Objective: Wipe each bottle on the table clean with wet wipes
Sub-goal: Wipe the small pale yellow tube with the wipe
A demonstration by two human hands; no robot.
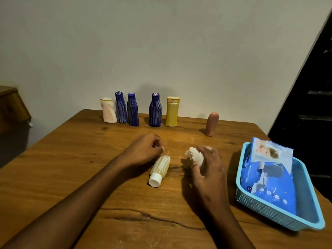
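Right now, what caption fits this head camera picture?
Right hand grips a crumpled wet wipe beside a toppled yellow bottle at the left hand.

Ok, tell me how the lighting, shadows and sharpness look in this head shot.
Head view: dim, warm indoor light; soft shadows fall on the wall behind the standing blue bottles and on the table under the right hand; wide-angle bending curves the table's far edge; the dark right corner shows little detail; no strong glare; the wipes pack print is too soft to read fully.
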